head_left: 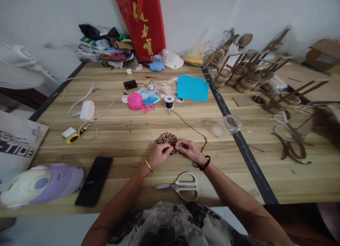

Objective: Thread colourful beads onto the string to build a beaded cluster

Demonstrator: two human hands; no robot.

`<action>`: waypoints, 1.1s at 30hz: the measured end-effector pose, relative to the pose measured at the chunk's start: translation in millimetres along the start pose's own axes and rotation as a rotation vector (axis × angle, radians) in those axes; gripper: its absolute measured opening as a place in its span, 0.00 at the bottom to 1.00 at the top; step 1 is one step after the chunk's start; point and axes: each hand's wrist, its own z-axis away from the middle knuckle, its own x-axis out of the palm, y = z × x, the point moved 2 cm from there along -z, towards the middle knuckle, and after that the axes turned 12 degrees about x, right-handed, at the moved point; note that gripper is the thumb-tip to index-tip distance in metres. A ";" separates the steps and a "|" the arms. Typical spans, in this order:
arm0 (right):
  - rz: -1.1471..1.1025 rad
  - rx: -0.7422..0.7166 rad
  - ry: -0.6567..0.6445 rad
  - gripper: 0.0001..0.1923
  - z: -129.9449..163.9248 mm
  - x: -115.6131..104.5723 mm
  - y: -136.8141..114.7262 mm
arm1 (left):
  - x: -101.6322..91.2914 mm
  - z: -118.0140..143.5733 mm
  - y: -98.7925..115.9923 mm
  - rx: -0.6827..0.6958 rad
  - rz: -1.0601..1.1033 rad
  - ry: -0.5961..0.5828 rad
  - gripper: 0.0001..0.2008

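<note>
Bead pile (166, 138): heaped mid-bench, near the front edge. Black thread (186, 124): run diagonally from spool (169, 101) toward the right hand (189, 150). Left hand (158, 154): fingers pinched together at the beads, both hands touching.

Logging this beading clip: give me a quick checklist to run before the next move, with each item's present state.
1. Both hands at the bead pile: ok; left hand and right hand meet at its near edge.
2. Black thread runs unbroken to the spool: ok.
3. Strung beads beside the right wrist: ok.
4. Scissors within reach, shut: ok.
5. Bead pinched in either grip: cannot tell.
</note>
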 end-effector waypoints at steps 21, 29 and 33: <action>0.022 0.068 0.030 0.17 1.3 -0.5 -9.2 | -1.4 6.1 -0.1 0.271 -0.388 -0.246 0.02; 0.015 0.064 0.029 0.17 1.1 -0.5 -7.9 | -0.1 7.1 -1.2 0.282 -0.450 -0.241 0.03; 0.016 0.050 0.024 0.17 0.9 -0.7 -8.0 | 0.9 7.1 -1.8 0.281 -0.474 -0.256 0.03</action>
